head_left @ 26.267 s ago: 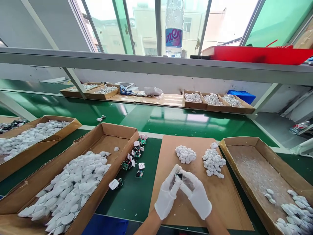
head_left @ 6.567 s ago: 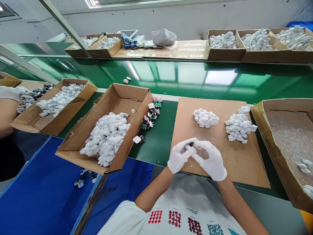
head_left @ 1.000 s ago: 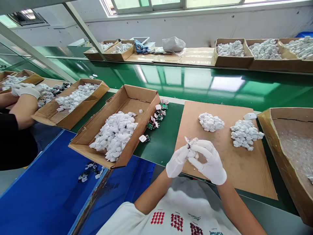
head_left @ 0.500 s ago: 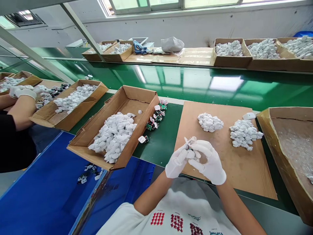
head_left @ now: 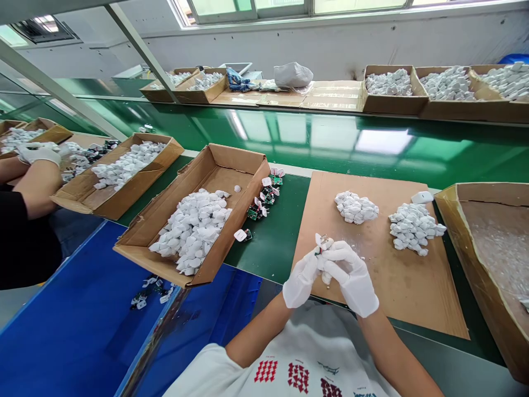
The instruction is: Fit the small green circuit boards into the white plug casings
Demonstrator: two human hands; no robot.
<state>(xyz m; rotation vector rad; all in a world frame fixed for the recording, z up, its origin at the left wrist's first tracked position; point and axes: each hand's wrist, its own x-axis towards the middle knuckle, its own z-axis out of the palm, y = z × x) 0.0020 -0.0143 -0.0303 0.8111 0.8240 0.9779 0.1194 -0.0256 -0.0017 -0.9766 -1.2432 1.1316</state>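
Both my hands wear white gloves and meet over the near left of the brown cardboard sheet point(head_left: 397, 281). My left hand point(head_left: 301, 280) pinches a small white plastic part point(head_left: 323, 242) with a metallic piece on top and a dark bit at its side. On the same part my right hand point(head_left: 351, 275) closes its fingers from the right; much of the part is hidden by the gloves. Beyond my hands lies a pile of white plastic pieces point(head_left: 356, 208). A second pile point(head_left: 415, 227) sits to the right, with a larger white piece point(head_left: 422, 197) behind it.
Left of the sheet stands a cardboard box point(head_left: 248, 193) with white pieces; small circuit boards point(head_left: 257, 210) lie along its side. A shallow box point(head_left: 471, 242) borders the right. Behind runs a green conveyor belt point(head_left: 289, 129). At far left, a co-worker's gloved hand point(head_left: 41, 153) is among parts.
My right hand's fingers have drawn in closer around the small part, and its open loop has narrowed. Both hands have shifted slightly; the piles stay put.
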